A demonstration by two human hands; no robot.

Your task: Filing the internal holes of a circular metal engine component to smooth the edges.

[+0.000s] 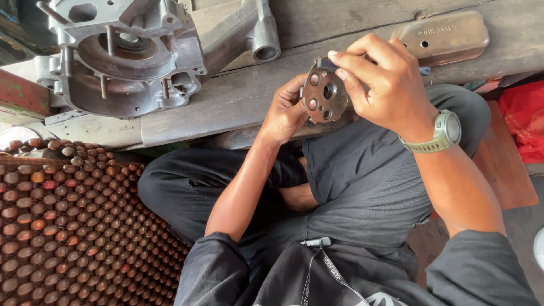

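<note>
A round grey metal plate [324, 95] with several holes is held upright in front of me. My left hand [286, 110] grips it from behind and below. My right hand [381, 85], with a green watch on the wrist, pinches a small dark piece [326, 63] against the plate's top edge. Both hands hover above my lap, just in front of a worn wooden bench [238, 93]. I sit cross-legged in dark clothes.
A large grey engine casing [127, 54] lies on the bench at the upper left. A tarnished oblong metal cover [442, 37] rests at the upper right. A wooden bead mat [68, 226] covers the left floor. Red cloth [524, 116] lies far right.
</note>
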